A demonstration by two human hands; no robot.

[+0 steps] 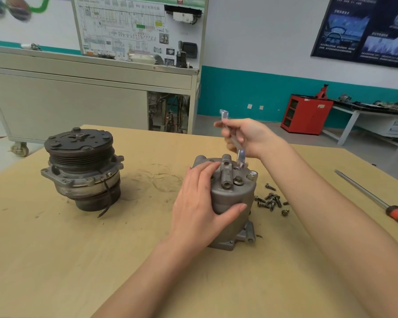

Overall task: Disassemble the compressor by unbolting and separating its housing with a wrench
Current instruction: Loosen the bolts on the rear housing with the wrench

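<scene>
Compressor housing (pixel 230 203) stands upright mid-tabletop (pixel 55 260), right of a pulley-end unit (pixel 83 166). Left hand (pixel 200 207) clasps its left side, fingers over the top, thumb across the near wall. Right hand (pixel 248 138) grips the wrench (pixel 240 157), whose lower end is at the far top edge. Cast metal, so likely heavy, rigid and maybe oily-slick. Best braced round the barrel. One hex bolt (pixel 238 180) sits on top. Loose bolts (pixel 271 200) lie just right of it, and a screwdriver (pixel 377 198) lies far right.
</scene>
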